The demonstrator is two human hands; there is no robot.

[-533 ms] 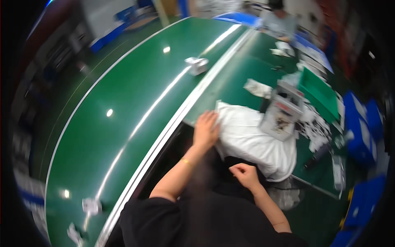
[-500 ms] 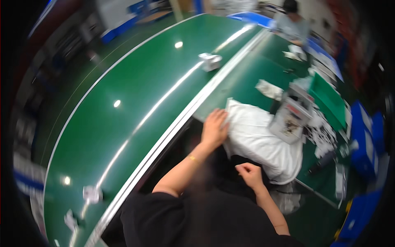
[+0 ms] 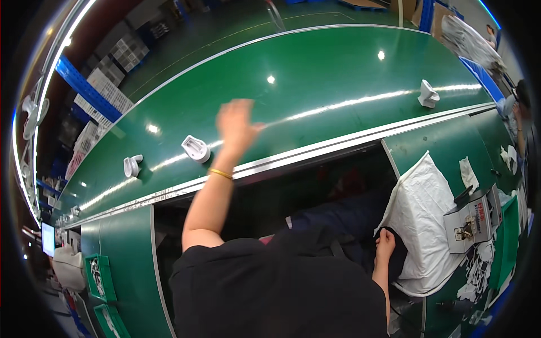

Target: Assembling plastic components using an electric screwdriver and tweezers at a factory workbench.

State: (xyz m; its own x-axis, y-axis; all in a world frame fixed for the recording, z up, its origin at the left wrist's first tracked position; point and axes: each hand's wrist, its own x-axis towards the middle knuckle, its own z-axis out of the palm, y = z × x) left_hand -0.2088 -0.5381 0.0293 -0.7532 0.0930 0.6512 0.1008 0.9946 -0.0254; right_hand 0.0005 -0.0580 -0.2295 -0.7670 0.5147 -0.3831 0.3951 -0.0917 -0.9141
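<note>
My left hand (image 3: pixel 236 127) reaches out over the green conveyor belt (image 3: pixel 315 73). Its fingers are stretched out, a little blurred, and nothing is in them. Closest to it on the belt lies a white moulded plastic part (image 3: pixel 196 149) with a hollow in its top. Farther left sits a smaller white part (image 3: pixel 133 165), and another white part (image 3: pixel 428 94) stands toward the far right. Low at my right side, my right hand (image 3: pixel 385 245) is closed beside the edge of a white cloth (image 3: pixel 422 225); whether anything is inside its curled fingers is hidden.
A grey box-shaped device (image 3: pixel 469 226) stands on the cloth's right side, near white scraps (image 3: pixel 479 273) and a green tray (image 3: pixel 507 242). A metal rail (image 3: pixel 315 149) edges the belt. Green bins (image 3: pixel 100 276) stand at left. Another person (image 3: pixel 521 112) works at far right.
My view has swung left. My left hand has left the white cloth's edge and now stretches over the belt. My right hand stays closed near the cloth.
</note>
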